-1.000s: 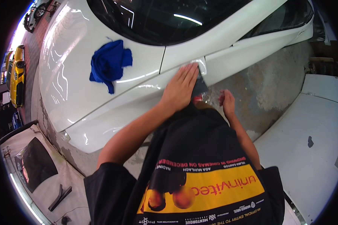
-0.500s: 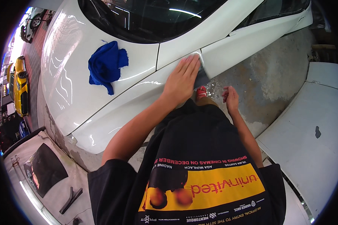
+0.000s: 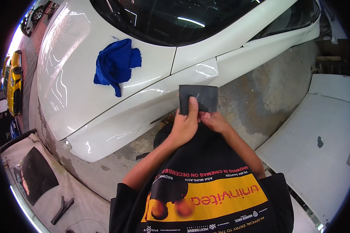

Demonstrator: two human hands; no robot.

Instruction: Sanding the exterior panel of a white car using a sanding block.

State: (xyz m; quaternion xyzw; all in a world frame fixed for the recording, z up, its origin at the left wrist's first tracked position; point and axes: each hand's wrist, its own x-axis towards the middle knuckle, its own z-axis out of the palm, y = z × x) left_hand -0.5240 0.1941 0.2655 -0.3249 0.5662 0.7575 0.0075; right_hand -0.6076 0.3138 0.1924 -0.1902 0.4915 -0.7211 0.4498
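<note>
While the left hand (image 3: pixel 185 125) pinches the dark sheet (image 3: pixel 207 99), long axis runs left-right; far edge points at the white fender (image 3: pixel 144 101). Right hand (image 3: pixel 216 122) at near edge; can't tell its grip.

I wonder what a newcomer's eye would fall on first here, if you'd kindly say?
Probably the blue cloth, crumpled on the white hood, left of centre. Then the dark sheet in the left hand, at the centre, with the right hand just below. A yellow car stands out at the far left.
</note>
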